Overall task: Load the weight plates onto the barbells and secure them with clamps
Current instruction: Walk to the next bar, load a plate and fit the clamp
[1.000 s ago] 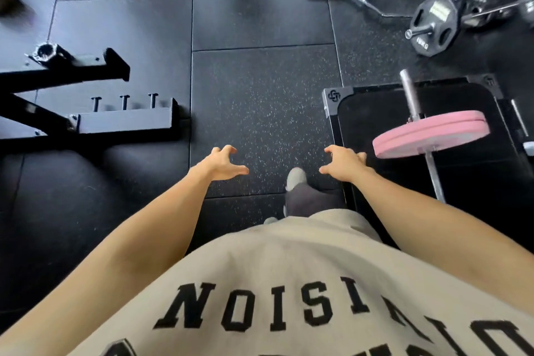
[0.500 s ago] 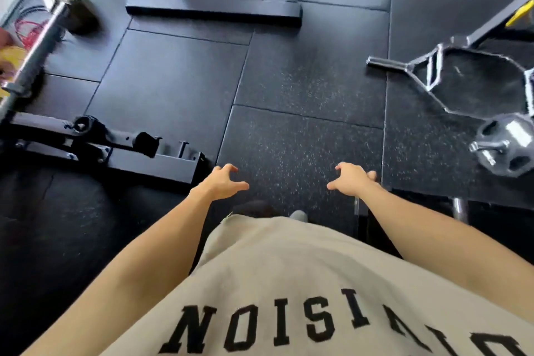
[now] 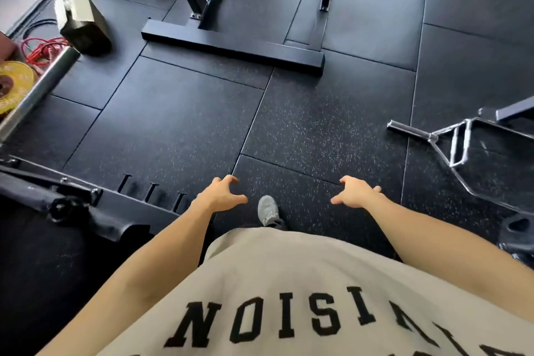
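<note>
My left hand (image 3: 221, 195) and my right hand (image 3: 357, 196) hang in front of me above the black rubber floor, fingers loosely spread, holding nothing. A yellow weight plate (image 3: 13, 87) lies at the far left edge, beside a silver barbell sleeve (image 3: 37, 89) that slants up from the left. A chrome hex bar (image 3: 450, 141) lies on the floor at the right. A dark weight plate (image 3: 517, 235) shows partly at the right edge, below the hex bar. No clamp is visible.
A black rack base (image 3: 231, 48) crosses the floor ahead, its uprights rising behind. A black plate-storage frame (image 3: 95, 205) with pegs lies low at the left. A dumbbell head (image 3: 82, 23) and red cables (image 3: 43, 49) sit at the upper left. My shoe (image 3: 267, 209) is between my hands.
The view has swung left and forward: the pink plate on its bar has left the frame, the hex bar slid to the right edge, and the yellow plate came into view. Both hands stay empty.
</note>
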